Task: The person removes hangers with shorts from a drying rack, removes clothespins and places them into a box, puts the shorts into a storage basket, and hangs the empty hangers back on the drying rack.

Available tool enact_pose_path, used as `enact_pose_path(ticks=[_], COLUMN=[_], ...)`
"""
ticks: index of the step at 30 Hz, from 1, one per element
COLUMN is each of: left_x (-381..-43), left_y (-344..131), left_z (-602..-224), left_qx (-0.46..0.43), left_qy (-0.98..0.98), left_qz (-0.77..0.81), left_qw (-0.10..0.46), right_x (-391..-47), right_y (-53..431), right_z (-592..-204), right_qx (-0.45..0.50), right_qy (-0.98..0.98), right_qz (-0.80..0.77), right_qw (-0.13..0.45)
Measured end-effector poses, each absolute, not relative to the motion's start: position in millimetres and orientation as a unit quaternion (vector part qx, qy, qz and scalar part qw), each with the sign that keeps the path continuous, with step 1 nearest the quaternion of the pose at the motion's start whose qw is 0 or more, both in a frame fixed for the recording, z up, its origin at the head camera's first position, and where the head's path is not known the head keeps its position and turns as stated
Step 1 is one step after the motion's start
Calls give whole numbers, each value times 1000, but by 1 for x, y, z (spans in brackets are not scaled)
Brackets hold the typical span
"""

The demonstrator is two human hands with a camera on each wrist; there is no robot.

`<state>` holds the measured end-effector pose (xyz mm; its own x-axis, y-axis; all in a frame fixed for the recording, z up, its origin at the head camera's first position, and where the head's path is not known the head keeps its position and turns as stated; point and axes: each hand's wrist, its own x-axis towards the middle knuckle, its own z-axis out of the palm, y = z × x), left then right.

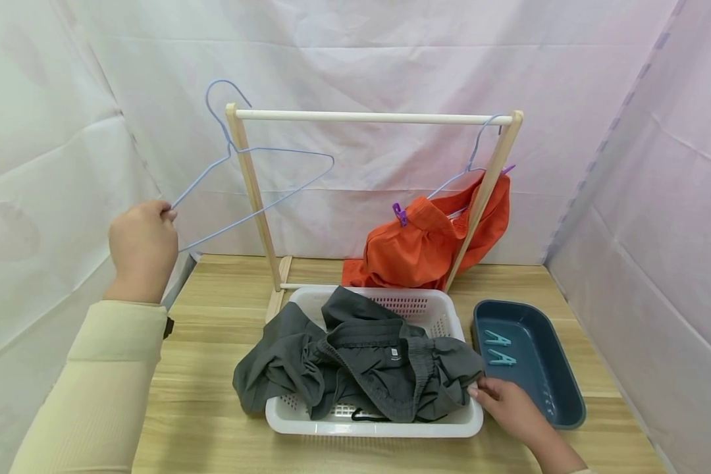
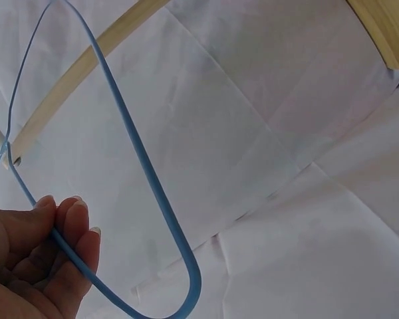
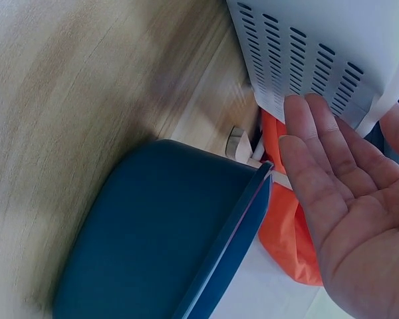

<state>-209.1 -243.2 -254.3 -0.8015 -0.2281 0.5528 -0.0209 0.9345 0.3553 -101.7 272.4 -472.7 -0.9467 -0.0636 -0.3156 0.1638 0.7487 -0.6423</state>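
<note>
Wooden worktop (image 1: 201, 329), rack (image 1: 361, 117) at 12 o'clock, white basket (image 1: 373, 429) at 6 with dark grey garment (image 1: 278, 368) heaped inside. Blue hanger (image 2: 149, 167) at 10, pinched in left hand (image 1: 144, 243); right hand (image 1: 512, 405) at basket's 4 o'clock corner, fingers nearly straight. Advisable: hold hanger clear of rack, spread waistband (image 1: 364, 334) first.

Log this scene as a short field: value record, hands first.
left hand: holds blue hanger, nothing hung on it
right hand: at right rim of white basket; firmness of grip unclear
basket contents: dark gray garment, spilling over the left edge
wooden rack: orange garment hangs at right end, purple clips on it
dark blue tray: right of basket, two teal clips inside
</note>
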Motion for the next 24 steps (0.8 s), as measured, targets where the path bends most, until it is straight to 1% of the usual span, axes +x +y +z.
enact_pose_path(ticks=[15, 24], left_x=[-218, -218], left_y=[-242, -240], left_z=[-254, -258], left_qx=[75, 78], left_qy=[-950, -951], left_qz=[-158, -160], left_qw=[257, 255], right_x=[-100, -99], right_y=[273, 274], right_z=[-473, -474], right_qx=[31, 36], right_qy=[916, 914], right_qz=[-367, -372], right_qw=[157, 159])
